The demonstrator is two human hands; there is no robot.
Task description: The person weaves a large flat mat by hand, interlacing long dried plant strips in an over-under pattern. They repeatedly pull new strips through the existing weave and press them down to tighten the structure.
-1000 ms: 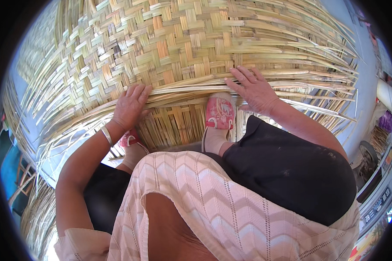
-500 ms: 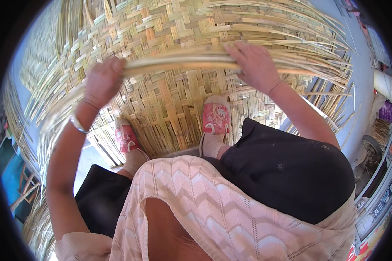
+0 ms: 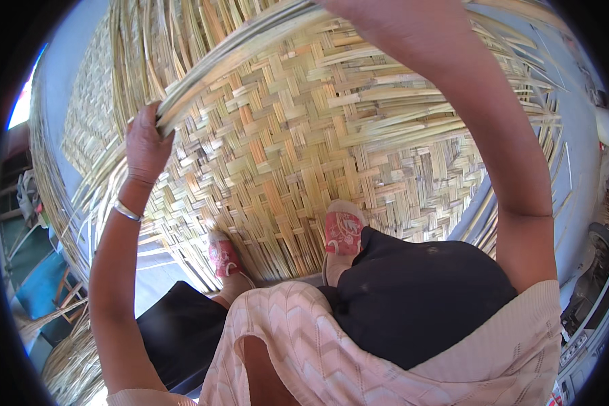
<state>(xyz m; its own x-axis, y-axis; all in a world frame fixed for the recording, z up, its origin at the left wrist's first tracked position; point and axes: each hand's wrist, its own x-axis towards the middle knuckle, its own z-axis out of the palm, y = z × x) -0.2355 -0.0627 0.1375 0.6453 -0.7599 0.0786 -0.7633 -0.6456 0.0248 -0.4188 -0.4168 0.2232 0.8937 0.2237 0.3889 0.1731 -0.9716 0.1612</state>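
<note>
A large woven mat (image 3: pixel 264 176) of split reed strips lies under my feet, its loose strip ends spreading to the right and at the top left. A bundle of long reed strips (image 3: pixel 233 51) arches above the weave, running from lower left to the upper edge. My left hand (image 3: pixel 149 143) is closed around its lower left end, thumb and fingers wrapped on it. At the upper end is my right hand (image 3: pixel 402 27), raised close to the camera. Its fingers are cut off by the top of the view, but the bundle runs up into it.
My shoes (image 3: pixel 345 230) stand on the mat's near edge. More loose strips (image 3: pixel 64 358) lie at lower left, beside a blue object (image 3: pixel 44 287). Another woven piece (image 3: pixel 84 122) is at far left. A vehicle (image 3: pixel 589 338) stands at the right rim.
The bundle has been raised at its right end and now slants up. My right hand has moved up and away, nearer the camera. My left hand has moved slightly down and left.
</note>
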